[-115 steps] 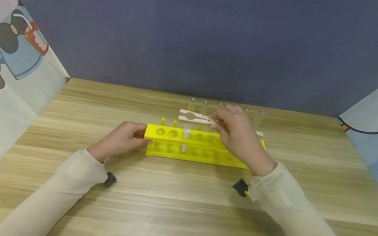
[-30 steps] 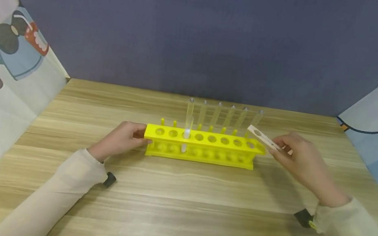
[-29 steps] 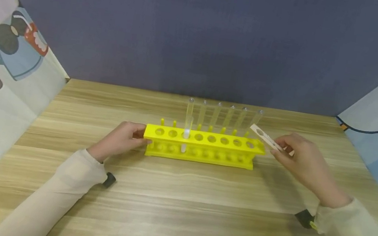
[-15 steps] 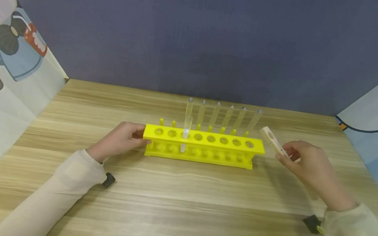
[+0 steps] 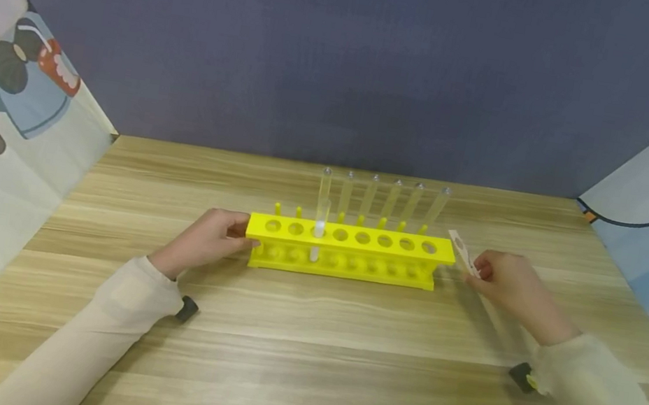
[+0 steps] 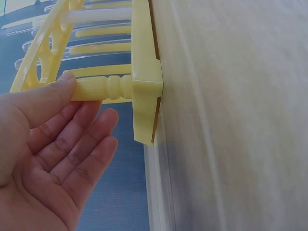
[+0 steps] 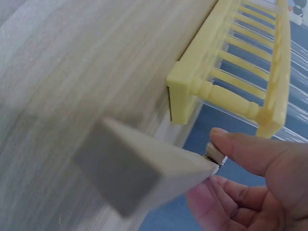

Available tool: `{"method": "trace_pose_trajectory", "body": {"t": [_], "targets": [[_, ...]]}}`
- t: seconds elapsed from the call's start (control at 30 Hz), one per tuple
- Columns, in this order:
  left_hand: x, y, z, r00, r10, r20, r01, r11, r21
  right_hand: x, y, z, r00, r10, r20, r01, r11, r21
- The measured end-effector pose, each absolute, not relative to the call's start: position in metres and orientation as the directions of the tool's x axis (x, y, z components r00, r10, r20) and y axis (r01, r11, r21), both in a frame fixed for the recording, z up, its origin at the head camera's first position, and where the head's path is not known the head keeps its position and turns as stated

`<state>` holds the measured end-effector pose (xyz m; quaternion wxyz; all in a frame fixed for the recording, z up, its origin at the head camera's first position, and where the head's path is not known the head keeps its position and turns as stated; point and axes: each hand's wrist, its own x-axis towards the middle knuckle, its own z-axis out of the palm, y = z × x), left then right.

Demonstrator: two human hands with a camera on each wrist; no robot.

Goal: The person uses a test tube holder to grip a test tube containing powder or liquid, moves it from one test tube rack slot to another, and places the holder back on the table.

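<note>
A yellow test tube rack (image 5: 351, 235) stands on the wooden table. In its third hole from the left, a test tube (image 5: 321, 220) with white contents stands upright. My left hand (image 5: 205, 240) holds the rack's left end; in the left wrist view, the thumb (image 6: 57, 91) and a finger pinch its end post (image 6: 96, 89), the other fingers loosely bent. Just off the rack's right end, my right hand (image 5: 515, 286) pinches a wooden test tube clamp (image 5: 462, 249). Its jaw end points back and left, with no tube in it. The clamp's long handle (image 7: 144, 168) extends close to the right wrist camera.
Several clear test tubes (image 5: 390, 200) sit upside down on the pegs along the rack's back row. Two bare pegs (image 5: 288, 211) are at the left. Behind the table rises a dark blue partition (image 5: 346, 64). A patterned panel (image 5: 1, 109) borders the left side.
The right hand has drawn the clamp away from the white-filled tube to the rack's right end, then lowered it slightly. The tube stays in its hole. My left hand keeps its hold.
</note>
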<state>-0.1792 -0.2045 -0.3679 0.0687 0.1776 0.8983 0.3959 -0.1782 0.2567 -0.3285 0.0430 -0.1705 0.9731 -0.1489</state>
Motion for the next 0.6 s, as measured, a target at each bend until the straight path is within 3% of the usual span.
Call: {"method": "trace_pose_trajectory", "body": {"t": [0.6], "targets": [[-0.179, -0.205, -0.368, -0.925, 0.379, 0.025, 0.272, 0.616, 0.739, -0.186, 0.242, -0.343, -0.924, -0.341, -0.176, -0.271, 0.904, -0.331]]}}
